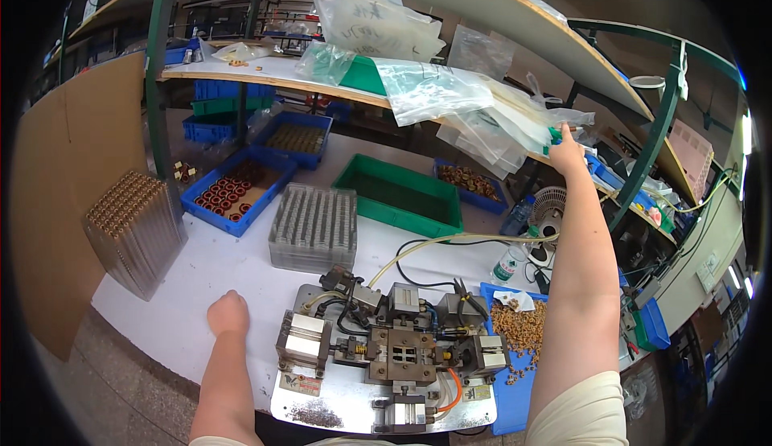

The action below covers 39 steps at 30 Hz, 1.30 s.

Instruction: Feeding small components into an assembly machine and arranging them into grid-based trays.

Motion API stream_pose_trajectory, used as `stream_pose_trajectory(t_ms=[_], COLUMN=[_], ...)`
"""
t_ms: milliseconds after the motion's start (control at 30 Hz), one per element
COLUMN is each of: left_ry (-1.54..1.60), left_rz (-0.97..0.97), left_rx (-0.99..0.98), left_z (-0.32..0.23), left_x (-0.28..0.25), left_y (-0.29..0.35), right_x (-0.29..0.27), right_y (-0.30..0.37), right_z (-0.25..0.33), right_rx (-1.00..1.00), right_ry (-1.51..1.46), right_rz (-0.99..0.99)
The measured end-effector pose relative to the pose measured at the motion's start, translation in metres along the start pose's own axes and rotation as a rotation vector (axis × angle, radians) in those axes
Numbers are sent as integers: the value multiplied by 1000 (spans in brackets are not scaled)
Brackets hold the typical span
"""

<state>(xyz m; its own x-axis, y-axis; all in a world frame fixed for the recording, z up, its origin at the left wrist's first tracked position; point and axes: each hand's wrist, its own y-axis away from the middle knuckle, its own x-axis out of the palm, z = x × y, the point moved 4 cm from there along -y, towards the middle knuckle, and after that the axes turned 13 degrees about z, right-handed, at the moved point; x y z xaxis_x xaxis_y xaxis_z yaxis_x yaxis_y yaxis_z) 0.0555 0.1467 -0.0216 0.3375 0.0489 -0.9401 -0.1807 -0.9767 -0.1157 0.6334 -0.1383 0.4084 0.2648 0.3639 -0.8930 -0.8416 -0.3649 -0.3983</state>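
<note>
My right arm stretches up to the shelf on the right. There my right hand (568,155) is closed round a small green object (555,135); its kind is not clear at this size. Clear plastic bags (438,92) lie beside that hand. My left hand (228,315) rests as a fist on the white table, left of a metal fixture, with nothing visible in it. The fixture (402,355) has silver blocks on several sides, a square centre block, hoses and springs, all on a metal plate. Pliers (464,301) with dark handles stand at its back right.
A stack of clear trays (314,227) stands behind the fixture. A taller tray stack (137,229) is at left. Behind are a green bin (398,197) and a blue bin of red rings (239,191). Brass-coloured parts (519,329) fill a blue tray at right, near a bottle (508,264).
</note>
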Motion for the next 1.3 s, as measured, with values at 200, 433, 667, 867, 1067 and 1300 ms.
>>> stream_pose_trajectory(t_ms=[200,433,667,867,1067,1300], left_ry=[-67,1,-53,-11,5,18], left_rz=[-58,-12,-71,-10,-13,2], left_rx=[1,-6,13,-5,26,30], left_z=[7,-1,9,6,-3,3], left_x=[0,-4,-5,0,-4,-1], left_y=[2,2,4,-1,5,2], right_x=[-36,-94,-27,49,11,10], right_y=[25,73,217,235,182,157], right_z=[6,34,176,229,253,252], right_rx=[-35,-161,-1466,-1245,-939,-842], right_ry=[-127,-871,-189,412,138,191], right_rz=[-783,-1033,-702,-49,-416,-255])
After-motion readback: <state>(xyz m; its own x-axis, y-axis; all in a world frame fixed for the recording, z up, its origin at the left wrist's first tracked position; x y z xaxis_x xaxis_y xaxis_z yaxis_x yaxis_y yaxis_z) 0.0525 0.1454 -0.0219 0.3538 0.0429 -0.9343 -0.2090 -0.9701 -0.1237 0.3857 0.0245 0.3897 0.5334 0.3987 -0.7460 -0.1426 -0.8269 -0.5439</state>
